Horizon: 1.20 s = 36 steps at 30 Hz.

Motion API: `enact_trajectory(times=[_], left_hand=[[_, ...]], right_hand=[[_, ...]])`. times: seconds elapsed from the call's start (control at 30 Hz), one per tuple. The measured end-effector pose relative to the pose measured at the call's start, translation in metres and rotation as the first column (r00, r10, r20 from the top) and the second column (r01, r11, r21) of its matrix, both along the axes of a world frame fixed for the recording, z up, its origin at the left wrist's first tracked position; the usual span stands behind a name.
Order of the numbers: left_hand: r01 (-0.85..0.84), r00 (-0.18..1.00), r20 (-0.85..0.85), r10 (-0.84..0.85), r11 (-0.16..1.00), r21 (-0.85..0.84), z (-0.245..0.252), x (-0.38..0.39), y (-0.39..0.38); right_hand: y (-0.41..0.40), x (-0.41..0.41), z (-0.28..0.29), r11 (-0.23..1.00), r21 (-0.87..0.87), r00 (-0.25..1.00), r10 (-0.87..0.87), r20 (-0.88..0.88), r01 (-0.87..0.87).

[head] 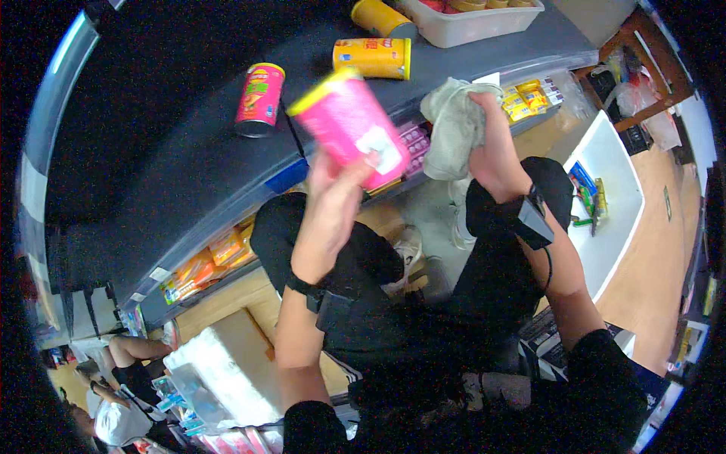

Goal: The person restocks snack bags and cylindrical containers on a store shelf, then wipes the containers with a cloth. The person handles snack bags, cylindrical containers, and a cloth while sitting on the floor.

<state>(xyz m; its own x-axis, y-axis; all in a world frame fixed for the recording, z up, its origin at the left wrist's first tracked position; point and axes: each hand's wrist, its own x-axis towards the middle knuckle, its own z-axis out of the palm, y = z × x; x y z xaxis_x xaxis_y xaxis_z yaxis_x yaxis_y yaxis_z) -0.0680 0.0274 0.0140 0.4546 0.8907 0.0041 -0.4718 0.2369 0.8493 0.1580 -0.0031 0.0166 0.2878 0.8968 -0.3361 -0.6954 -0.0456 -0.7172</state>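
My left hand (334, 193) grips a pink snack canister (351, 119) with a yellow lid; it is tilted and blurred. A grey-green cloth (454, 125) hangs bunched in my right hand (496, 147), held apart from the canister. Just beyond, another pink canister (260, 99) lies or stands on the dark shelf (187, 147); the angle does not settle which. A yellow canister (371, 58) lies on its side there, with a second yellow canister (383, 18) behind it.
A white plastic bin (482, 25) with several canisters stands at the top. Small yellow packets (524, 99) and orange snack packs (210, 258) fill the lower shelf. To the right is a white open box (612, 198) with a few wrappers. Another person (122, 420) is at lower left.
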Motion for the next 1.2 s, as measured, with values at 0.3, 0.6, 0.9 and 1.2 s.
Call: enact_trajectory(times=[0.3,0.6,0.9,1.2], left_hand=[[-0.69,0.046,-0.181,0.982,0.162,0.706,-0.017,-0.126,0.142],[-0.632,0.054,-0.368,0.928,0.316,0.707,-0.063,-0.168,0.167],[-0.171,0.012,-0.215,0.976,0.214,0.962,-0.002,-0.131,0.109],[0.161,-0.073,-0.649,0.757,0.651,0.742,0.009,-0.054,0.122]], right_hand=[[0.003,0.006,-0.003,0.999,0.009,0.998,-0.053,0.023,0.052],[0.011,-0.003,0.005,0.999,0.001,0.999,-0.035,0.037,0.035],[0.018,0.007,-0.003,0.999,0.027,0.999,-0.022,-0.03,0.023],[0.018,0.006,-0.013,0.983,0.162,0.97,-0.119,0.21,0.085]])
